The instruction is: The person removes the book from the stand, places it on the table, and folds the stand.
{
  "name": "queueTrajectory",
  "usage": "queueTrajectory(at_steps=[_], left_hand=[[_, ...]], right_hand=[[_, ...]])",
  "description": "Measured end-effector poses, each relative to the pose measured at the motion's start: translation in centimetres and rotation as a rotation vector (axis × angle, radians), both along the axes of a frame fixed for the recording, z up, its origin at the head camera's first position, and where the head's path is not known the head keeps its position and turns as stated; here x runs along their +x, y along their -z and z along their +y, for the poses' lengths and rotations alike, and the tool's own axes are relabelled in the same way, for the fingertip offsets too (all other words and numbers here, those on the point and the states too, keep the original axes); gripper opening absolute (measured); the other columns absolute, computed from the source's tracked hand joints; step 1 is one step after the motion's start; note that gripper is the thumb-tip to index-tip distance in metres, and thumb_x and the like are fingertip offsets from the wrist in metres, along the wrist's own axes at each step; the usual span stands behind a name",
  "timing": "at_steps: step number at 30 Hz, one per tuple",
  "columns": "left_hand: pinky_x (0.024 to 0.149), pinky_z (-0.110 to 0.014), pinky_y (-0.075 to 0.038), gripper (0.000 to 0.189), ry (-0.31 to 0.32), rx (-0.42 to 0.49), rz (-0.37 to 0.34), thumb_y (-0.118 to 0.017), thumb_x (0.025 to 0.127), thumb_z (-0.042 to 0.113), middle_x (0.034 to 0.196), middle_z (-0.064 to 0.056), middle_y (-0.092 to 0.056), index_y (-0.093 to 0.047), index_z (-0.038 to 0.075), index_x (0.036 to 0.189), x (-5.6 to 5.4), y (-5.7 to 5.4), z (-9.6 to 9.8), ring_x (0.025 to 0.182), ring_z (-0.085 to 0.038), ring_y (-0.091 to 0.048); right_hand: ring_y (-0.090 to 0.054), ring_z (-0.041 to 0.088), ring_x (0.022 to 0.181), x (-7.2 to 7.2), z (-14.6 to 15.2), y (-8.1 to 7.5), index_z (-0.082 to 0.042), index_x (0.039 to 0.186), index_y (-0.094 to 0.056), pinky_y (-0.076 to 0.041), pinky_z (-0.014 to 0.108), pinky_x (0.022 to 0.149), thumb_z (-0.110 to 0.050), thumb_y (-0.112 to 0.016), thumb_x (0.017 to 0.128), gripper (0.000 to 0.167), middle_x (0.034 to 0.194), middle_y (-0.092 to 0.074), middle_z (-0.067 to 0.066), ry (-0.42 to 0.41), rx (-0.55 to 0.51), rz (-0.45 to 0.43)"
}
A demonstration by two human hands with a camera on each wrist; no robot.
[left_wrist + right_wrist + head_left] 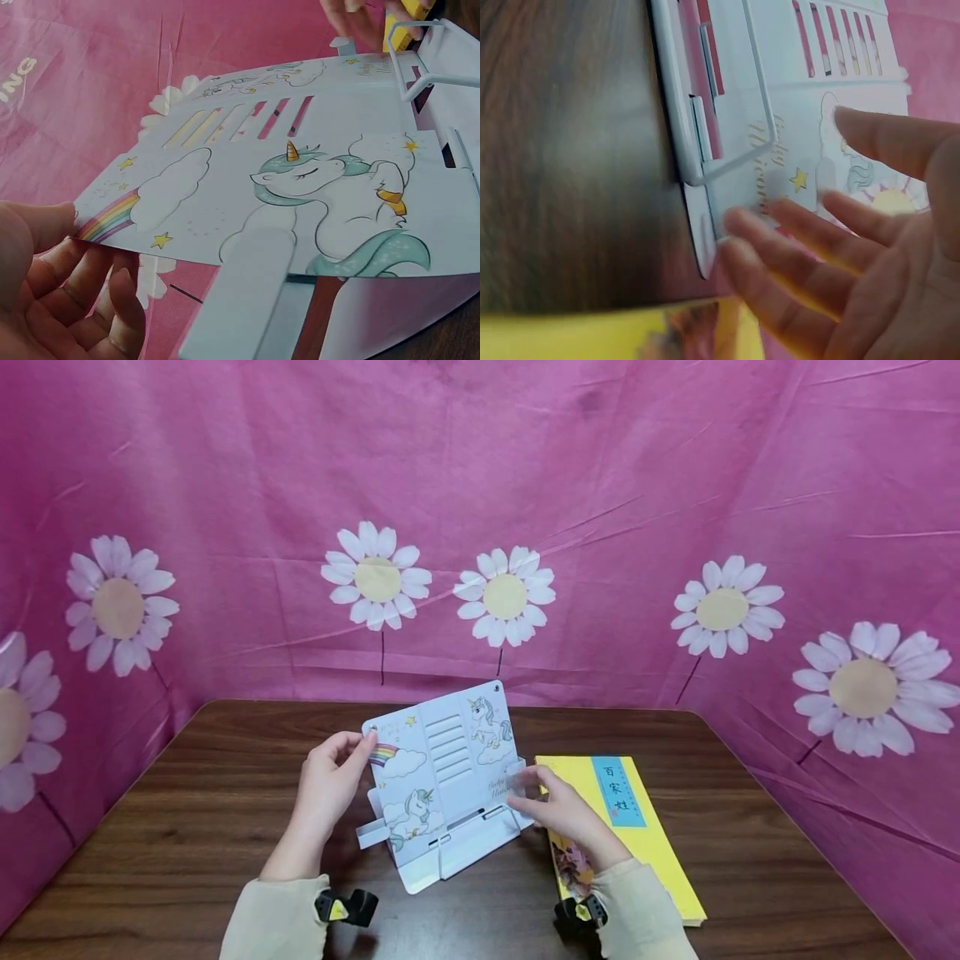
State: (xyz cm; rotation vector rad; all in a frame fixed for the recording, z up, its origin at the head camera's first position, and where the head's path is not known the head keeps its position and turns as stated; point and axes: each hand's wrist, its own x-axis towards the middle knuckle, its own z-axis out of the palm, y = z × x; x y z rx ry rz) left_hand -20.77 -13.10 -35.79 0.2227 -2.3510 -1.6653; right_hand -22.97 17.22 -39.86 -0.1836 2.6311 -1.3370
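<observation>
A white book stand [450, 760] printed with unicorns, a rainbow and clouds leans back on the table, turned at an angle. It has slots down its middle, a ledge with wire page holders [441, 857] along the bottom, and a side arm [240, 292] sticking out at its left. My left hand [326, 785] pinches the upper left edge beside the rainbow, thumb on the front and fingers behind. My right hand [558, 806] is at the stand's lower right edge, fingers spread and slightly bent, thumb apart from them in the right wrist view.
To the right lies a yellow book [656, 852] with a blue title label, partly under my right forearm. The dark wooden table [225, 793] ends at a pink cloth backdrop [480, 460] with white daisies.
</observation>
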Motion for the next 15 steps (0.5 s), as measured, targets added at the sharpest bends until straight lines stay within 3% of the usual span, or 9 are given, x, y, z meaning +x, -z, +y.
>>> queueTrajectory(at_steps=[4,9,12,15], left_hand=[[0.060,-0.025,-0.056,0.035,-0.006,0.054,0.023,-0.059,0.099,0.032,0.086,-0.012,-0.064,-0.068,0.002,0.113,-0.1,0.0,0.0,0.064,-0.015,-0.061],[0.065,-0.024,-0.057,0.035,-0.003,0.070,0.018,-0.059,0.100,0.031,0.102,-0.016,-0.066,-0.066,0.006,0.123,-0.1,0.0,0.0,0.071,-0.011,-0.061],[0.063,-0.025,-0.056,0.034,0.002,0.067,0.043,-0.060,0.100,0.027,0.102,-0.017,-0.068,-0.065,0.005,0.125,-0.1,0.0,0.1,0.068,-0.008,-0.058],[0.061,-0.023,-0.055,0.031,0.008,0.056,0.055,-0.062,0.098,0.023,0.097,-0.016,-0.070,-0.066,0.004,0.122,-0.1,0.1,0.2,0.064,-0.006,-0.058]], right_hand=[[-0.061,0.022,0.099,0.3,-0.3,-0.2,-0.011,0.119,-0.065,-0.054,0.038,0.080,-0.030,-0.072,0.090,0.036,0.112,-0.067,0.007,-0.139,0.135,0.032],[-0.059,0.019,0.087,0.7,-0.8,-0.2,-0.009,0.118,-0.067,-0.051,0.030,0.067,-0.027,-0.072,0.090,0.034,0.102,-0.067,0.005,-0.275,0.178,0.081],[-0.057,0.018,0.085,0.7,-1.1,-0.1,-0.009,0.119,-0.068,-0.049,0.029,0.067,-0.024,-0.071,0.091,0.032,0.096,-0.065,0.004,-0.288,0.207,0.109],[-0.055,0.017,0.083,0.7,-1.5,0.2,-0.009,0.114,-0.069,-0.047,0.030,0.068,-0.020,-0.070,0.092,0.025,0.093,-0.064,0.003,-0.220,0.245,0.103]])
